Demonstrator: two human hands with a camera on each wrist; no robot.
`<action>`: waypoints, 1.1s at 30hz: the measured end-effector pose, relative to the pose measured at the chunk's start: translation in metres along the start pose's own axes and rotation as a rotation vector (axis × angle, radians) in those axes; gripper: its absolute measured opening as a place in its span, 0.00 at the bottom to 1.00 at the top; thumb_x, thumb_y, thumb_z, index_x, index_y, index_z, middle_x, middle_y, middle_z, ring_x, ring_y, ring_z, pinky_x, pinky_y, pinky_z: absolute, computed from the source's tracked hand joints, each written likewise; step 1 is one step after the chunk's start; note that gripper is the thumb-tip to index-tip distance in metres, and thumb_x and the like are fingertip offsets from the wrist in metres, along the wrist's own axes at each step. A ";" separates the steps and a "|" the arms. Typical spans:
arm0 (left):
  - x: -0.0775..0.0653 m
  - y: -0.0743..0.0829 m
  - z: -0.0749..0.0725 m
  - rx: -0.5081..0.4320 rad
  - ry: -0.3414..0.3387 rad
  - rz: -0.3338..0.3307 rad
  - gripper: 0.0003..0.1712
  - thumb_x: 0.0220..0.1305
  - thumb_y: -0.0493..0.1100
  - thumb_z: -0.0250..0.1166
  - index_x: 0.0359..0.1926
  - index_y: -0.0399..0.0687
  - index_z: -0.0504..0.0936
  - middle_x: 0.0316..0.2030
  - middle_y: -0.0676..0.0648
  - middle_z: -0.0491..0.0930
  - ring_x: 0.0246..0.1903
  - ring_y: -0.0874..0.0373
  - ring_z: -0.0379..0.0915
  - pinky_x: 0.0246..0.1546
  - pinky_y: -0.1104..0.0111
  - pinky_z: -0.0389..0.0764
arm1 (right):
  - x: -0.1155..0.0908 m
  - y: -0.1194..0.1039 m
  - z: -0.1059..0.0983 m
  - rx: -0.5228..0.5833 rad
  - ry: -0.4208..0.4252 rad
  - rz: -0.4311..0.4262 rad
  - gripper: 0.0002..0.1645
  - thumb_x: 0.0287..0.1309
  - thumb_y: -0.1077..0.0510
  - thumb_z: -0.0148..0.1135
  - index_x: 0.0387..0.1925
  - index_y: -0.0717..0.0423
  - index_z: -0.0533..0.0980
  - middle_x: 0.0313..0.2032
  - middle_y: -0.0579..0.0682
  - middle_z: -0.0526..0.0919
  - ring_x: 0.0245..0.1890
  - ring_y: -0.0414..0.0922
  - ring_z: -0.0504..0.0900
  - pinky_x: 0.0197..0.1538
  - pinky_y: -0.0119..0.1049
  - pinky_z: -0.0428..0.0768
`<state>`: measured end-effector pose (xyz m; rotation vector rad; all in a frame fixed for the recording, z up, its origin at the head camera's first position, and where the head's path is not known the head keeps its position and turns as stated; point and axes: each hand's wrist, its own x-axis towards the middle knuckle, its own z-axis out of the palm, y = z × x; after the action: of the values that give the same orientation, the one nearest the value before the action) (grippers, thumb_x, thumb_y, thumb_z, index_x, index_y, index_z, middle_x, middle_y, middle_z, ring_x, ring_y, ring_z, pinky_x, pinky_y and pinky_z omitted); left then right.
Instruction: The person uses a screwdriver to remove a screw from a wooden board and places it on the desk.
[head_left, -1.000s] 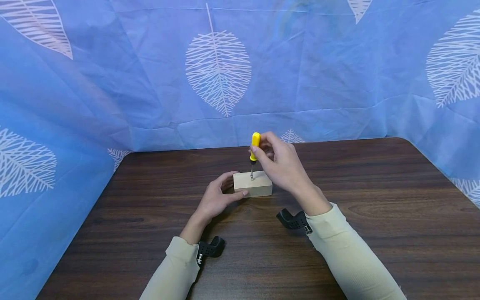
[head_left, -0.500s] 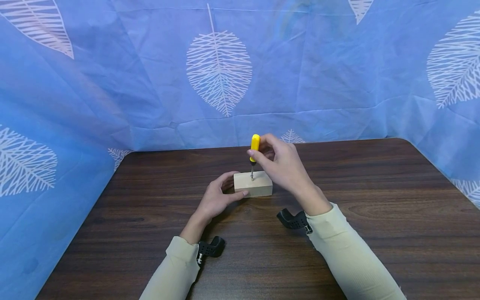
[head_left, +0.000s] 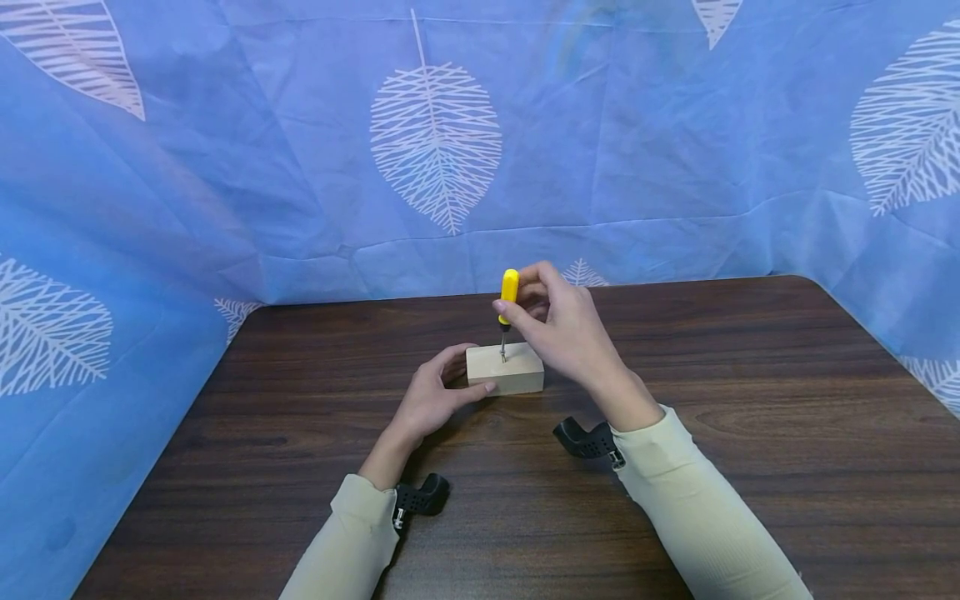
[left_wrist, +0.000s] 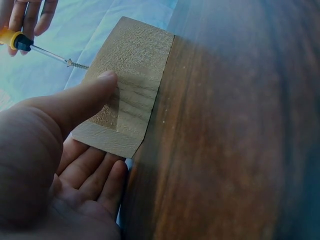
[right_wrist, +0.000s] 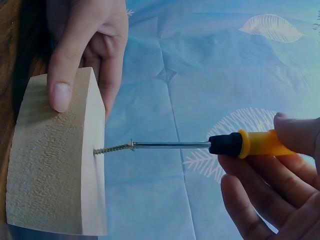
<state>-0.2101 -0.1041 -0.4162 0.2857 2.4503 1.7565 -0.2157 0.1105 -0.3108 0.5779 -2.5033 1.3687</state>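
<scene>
A pale wooden block lies on the dark table. My left hand grips its left end, thumb on the near face and fingers behind. From the block's top a threaded screw stands up, leaning slightly, with much of its thread showing. My right hand pinches the yellow handle of a screwdriver between thumb and fingers. The screwdriver's shaft points down, its tip at the screw's head. In the left wrist view the screw and the shaft are nearly in line.
The brown wood-grain table spreads around the block. Behind and at both sides hangs a blue cloth with white leaf prints. Black wrist mounts sit at both cuffs, close above the table.
The right thumb has slid slightly left and down over the screwdriver's handle, and the handle has dipped a little. The left hand and the block hold still.
</scene>
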 end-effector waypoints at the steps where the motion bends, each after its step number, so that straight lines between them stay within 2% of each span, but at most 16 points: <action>1: 0.000 0.000 0.000 -0.001 0.000 0.001 0.35 0.67 0.45 0.79 0.72 0.56 0.78 0.67 0.47 0.82 0.72 0.43 0.76 0.73 0.44 0.76 | 0.000 0.000 0.000 0.002 0.003 -0.001 0.18 0.72 0.55 0.71 0.56 0.57 0.76 0.47 0.54 0.93 0.43 0.49 0.91 0.50 0.47 0.90; 4: 0.000 0.001 0.000 -0.005 0.000 0.001 0.35 0.66 0.44 0.79 0.72 0.56 0.78 0.67 0.46 0.82 0.72 0.43 0.76 0.73 0.44 0.76 | 0.000 0.000 0.000 0.001 0.003 0.003 0.16 0.72 0.56 0.71 0.53 0.57 0.77 0.46 0.54 0.93 0.43 0.51 0.92 0.50 0.48 0.91; 10: 0.000 0.000 0.000 0.002 0.002 0.001 0.35 0.67 0.45 0.79 0.72 0.56 0.78 0.68 0.46 0.82 0.72 0.43 0.75 0.74 0.44 0.75 | 0.000 0.000 -0.001 0.001 -0.015 0.014 0.15 0.73 0.57 0.70 0.54 0.57 0.77 0.47 0.54 0.93 0.43 0.51 0.92 0.51 0.50 0.91; 14: -0.001 0.001 0.000 0.003 0.002 -0.002 0.35 0.67 0.45 0.79 0.72 0.57 0.78 0.68 0.46 0.81 0.72 0.42 0.75 0.74 0.44 0.75 | 0.000 0.000 0.000 0.004 -0.014 0.018 0.15 0.74 0.54 0.69 0.55 0.56 0.77 0.47 0.53 0.93 0.43 0.48 0.92 0.51 0.47 0.90; 22: -0.001 0.001 0.000 0.006 -0.005 -0.003 0.36 0.68 0.45 0.78 0.74 0.56 0.77 0.68 0.46 0.81 0.73 0.42 0.74 0.74 0.43 0.76 | -0.001 0.000 0.000 -0.016 0.035 -0.002 0.14 0.71 0.52 0.73 0.50 0.54 0.80 0.42 0.49 0.92 0.35 0.47 0.90 0.40 0.42 0.87; 33: -0.002 0.002 0.000 -0.008 -0.002 -0.005 0.35 0.67 0.45 0.78 0.73 0.56 0.78 0.68 0.46 0.81 0.73 0.43 0.75 0.74 0.43 0.75 | 0.000 -0.001 0.000 -0.011 0.024 -0.025 0.15 0.71 0.54 0.73 0.52 0.56 0.82 0.46 0.52 0.91 0.35 0.46 0.90 0.39 0.37 0.88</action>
<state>-0.2082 -0.1038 -0.4149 0.2800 2.4400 1.7627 -0.2149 0.1100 -0.3105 0.5853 -2.4744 1.3439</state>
